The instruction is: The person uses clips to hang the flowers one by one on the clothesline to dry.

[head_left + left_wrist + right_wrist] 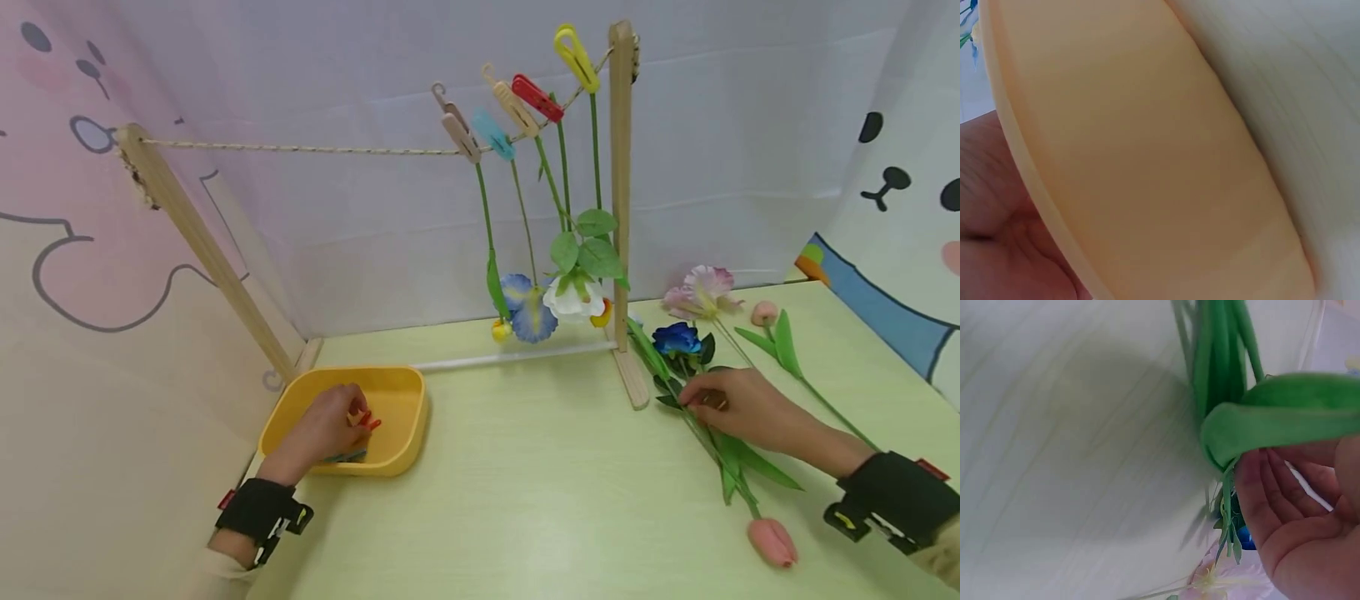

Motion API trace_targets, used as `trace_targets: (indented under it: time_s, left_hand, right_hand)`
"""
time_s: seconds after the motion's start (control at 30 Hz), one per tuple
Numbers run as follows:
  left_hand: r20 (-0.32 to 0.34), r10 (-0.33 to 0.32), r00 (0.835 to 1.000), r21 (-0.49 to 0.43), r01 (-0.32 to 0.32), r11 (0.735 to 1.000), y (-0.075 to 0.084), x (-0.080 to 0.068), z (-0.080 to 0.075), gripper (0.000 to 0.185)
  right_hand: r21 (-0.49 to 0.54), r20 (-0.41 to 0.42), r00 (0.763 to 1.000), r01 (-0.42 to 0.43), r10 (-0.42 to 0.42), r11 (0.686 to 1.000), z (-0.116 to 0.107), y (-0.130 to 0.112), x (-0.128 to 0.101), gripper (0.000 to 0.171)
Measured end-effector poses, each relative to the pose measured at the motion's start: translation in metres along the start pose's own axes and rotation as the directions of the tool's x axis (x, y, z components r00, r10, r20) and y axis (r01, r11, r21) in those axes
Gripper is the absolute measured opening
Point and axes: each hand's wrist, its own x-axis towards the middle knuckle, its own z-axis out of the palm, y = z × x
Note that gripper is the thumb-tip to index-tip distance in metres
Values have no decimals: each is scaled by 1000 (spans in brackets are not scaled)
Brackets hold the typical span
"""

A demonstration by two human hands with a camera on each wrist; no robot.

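Clothespins lay in the yellow tub (401, 392) at the near left of the tabletop (525, 467), where the left hand (326, 425) reached in, its fingers pinching an orange clothespin (369, 421). To the right, the right hand (738, 408) rested on the blue rose's stem (720, 454), fingers curled round it, beside the wooden stand (621, 183).

The yellow tub (405, 398) looks smooth, matt plastic. The rack posts (621, 167) are bare wood, the line (300, 149) rough twisted cord. The desk (540, 500) is matt.
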Motion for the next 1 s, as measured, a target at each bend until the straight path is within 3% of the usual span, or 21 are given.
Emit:
trace_targets:
  time_s: [0.13, 0.33, 0.63, 0.8, 0.93, 1.0]
  left_hand:
    - [24, -36, 999, 17, 36, 999, 3, 6, -1, 35]
    - [101, -88, 991, 8, 87, 996, 6, 7, 2, 30]
    - [39, -5, 999, 43, 3, 999, 6, 6, 7, 20]
    - [-6, 9, 1000, 21, -8, 1000, 9, 7, 5, 15]
    - [-67, 49, 997, 4, -49, 999, 13, 10, 1, 13]
    - [-100, 73, 992, -3, -73, 997, 18, 11, -2, 14]
  right_hand:
    - [-62, 14, 991, 134, -133, 989, 2, -2, 0, 29]
    - [-114, 74, 973, 225, -217, 968, 6, -6, 1, 29]
    - [-241, -38, 912, 388, -409, 889, 14, -7, 2, 35]
    - [-215, -98, 887, 425, -452, 880, 8, -16, 9, 42]
    - [-202, -199, 857, 440, -476, 875, 0, -25, 16, 11]
    - [-212, -262, 840, 430, -475, 877, -6, -29, 19, 27]
